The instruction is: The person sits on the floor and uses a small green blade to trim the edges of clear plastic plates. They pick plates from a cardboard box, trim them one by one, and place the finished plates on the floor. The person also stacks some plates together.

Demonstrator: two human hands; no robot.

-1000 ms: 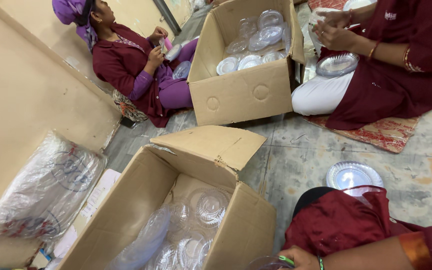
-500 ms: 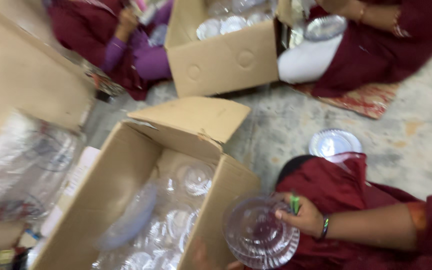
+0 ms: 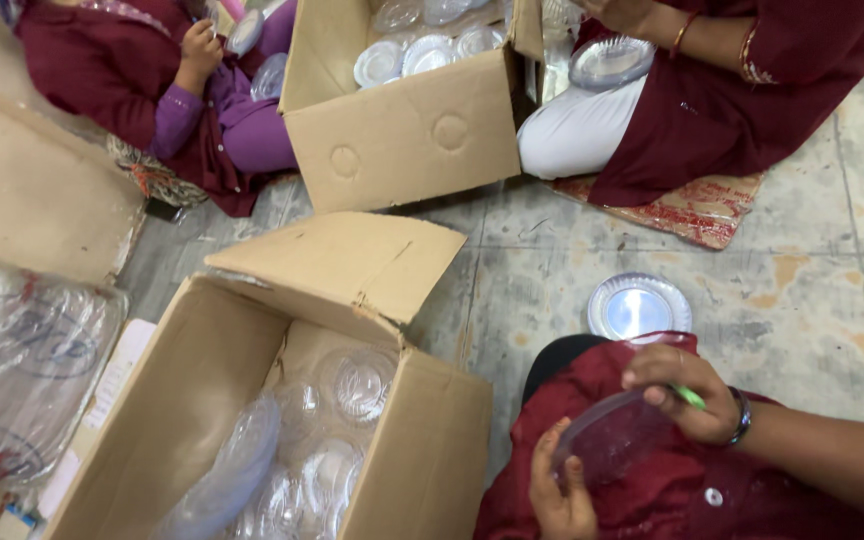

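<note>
the clear plastic lid (image 3: 612, 440) sits on the lap at 5 o'clock, gripped by both hands. the right hand (image 3: 687, 395) pinches its top edge and a green thing (image 3: 690, 397). the left hand (image 3: 557, 495) cups its bottom edge. hold softly so it won't bend. the open box (image 3: 252, 420) waits at 7 o'clock.
</note>
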